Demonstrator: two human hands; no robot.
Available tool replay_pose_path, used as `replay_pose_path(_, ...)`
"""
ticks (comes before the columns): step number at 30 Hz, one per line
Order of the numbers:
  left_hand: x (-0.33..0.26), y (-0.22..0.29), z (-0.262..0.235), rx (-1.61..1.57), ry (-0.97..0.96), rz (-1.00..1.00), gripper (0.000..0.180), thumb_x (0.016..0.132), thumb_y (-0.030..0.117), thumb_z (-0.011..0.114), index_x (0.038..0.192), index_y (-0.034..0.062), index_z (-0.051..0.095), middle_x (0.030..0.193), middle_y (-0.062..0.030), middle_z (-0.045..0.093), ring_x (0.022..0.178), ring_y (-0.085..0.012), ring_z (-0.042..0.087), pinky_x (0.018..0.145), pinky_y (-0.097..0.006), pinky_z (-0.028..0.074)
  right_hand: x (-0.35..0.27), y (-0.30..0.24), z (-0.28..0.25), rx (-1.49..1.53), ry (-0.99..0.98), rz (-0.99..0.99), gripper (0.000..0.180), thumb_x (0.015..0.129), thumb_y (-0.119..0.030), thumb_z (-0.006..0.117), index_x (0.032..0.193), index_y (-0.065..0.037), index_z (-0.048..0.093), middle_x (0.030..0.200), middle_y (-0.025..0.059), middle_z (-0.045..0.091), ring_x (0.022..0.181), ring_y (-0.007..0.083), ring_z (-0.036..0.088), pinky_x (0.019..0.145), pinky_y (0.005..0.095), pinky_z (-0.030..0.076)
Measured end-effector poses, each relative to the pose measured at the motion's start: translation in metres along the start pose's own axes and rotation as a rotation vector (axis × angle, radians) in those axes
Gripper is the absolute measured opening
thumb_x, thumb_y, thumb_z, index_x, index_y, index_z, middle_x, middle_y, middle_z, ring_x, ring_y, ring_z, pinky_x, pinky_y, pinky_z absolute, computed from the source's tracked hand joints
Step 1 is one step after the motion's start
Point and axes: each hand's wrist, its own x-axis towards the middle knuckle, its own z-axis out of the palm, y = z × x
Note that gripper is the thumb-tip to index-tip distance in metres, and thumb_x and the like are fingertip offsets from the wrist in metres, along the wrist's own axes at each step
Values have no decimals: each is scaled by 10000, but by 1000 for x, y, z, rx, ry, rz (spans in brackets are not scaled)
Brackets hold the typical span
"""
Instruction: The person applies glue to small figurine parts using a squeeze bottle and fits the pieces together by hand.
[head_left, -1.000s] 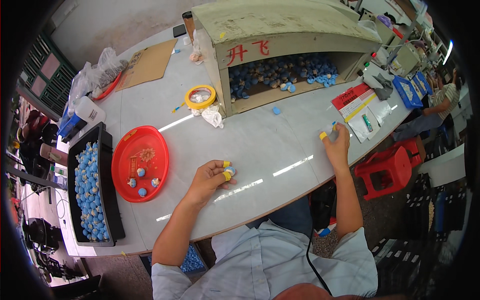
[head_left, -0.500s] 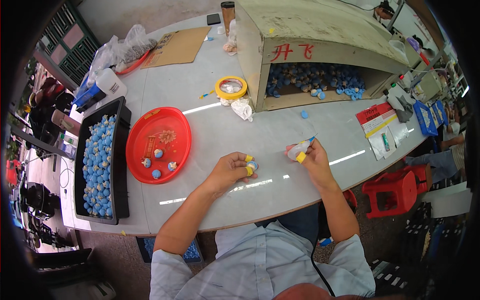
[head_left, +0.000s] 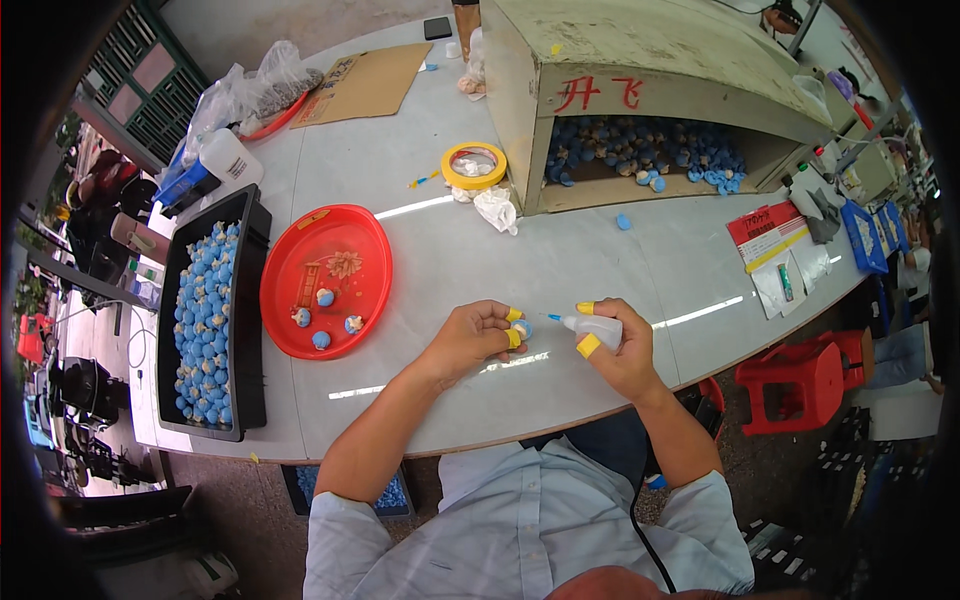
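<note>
Pinched between the fingertips of my left hand (head_left: 477,338) is a small blue and cream figurine piece (head_left: 521,328). Yellow tape wraps some fingertips on both hands. My right hand (head_left: 622,350) is closed round a translucent squeeze bottle (head_left: 596,328) with a blue needle tip, lying sideways in the grip. Its thin tip points left at the piece, a short gap away. A red oval tray (head_left: 375,240) to the left carries several similar blue pieces. Beyond it, a black bin (head_left: 244,400) is filled with many more. A loose blue piece (head_left: 624,222) lies before the cabinet.
A grey cabinet (head_left: 640,100) at the back holds many blue pieces in its opening. Yellow tape rolls (head_left: 502,170) and crumpled tissue (head_left: 497,212) sit beside it. Flat cardboard (head_left: 365,85) lies at the back left. Papers (head_left: 770,240) lie right; red stools (head_left: 790,385) stand below.
My right hand has swung the squeeze bottle round so its tip now faces left, toward the piece in my left hand. The left hand keeps its pinch. The whole view has shifted slightly.
</note>
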Motion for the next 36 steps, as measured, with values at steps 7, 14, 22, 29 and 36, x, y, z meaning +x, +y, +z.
replay_pose_path(7, 1, -10, -2, 85, -15, 19, 347, 819, -41, 617, 1161, -76, 566, 1000, -103, 649, 891, -142, 673, 732, -227, 540, -5, 13, 17, -305, 70, -424, 247, 776, -69, 708, 977, 10, 587, 785, 142, 660, 565, 233, 584, 543, 316, 459)
replay_pose_path(14, -1, -5, 3, 120, -28, 24, 347, 811, -7, 646, 1139, -104, 584, 986, -97, 651, 852, -95, 640, 735, -208, 513, -3, 11, 19, -302, -3, -387, 227, 774, -28, 680, 973, 11, 578, 818, 164, 659, 570, 244, 579, 543, 325, 457)
replay_pose_path(22, -1, -6, 3, 132, -23, 26, 337, 823, -11, 634, 1142, -105, 581, 995, -104, 657, 878, -108, 650, 742, -216, 519, 2, 11, 23, -305, -26, -424, 205, 753, -28, 696, 919, 15, 584, 737, 132, 641, 519, 230, 535, 506, 315, 420)
replay_pose_path(29, -1, -3, 4, 96, 13, -7, 326, 861, 47, 645, 1141, -107, 578, 950, -117, 676, 825, -142, 678, 668, -223, 514, -1, 9, 24, -401, -1, -485, 235, 723, -52, 725, 897, -2, 575, 681, 92, 592, 466, 214, 482, 469, 319, 374)
replay_pose_path(36, -1, -1, 5, 77, 13, -21, 298, 884, 38, 634, 1142, -100, 581, 976, -111, 672, 857, -163, 691, 674, -218, 532, -1, 9, 26, -427, 37, -524, 243, 707, -77, 751, 898, -24, 610, 632, 64, 575, 470, 210, 498, 466, 306, 367)
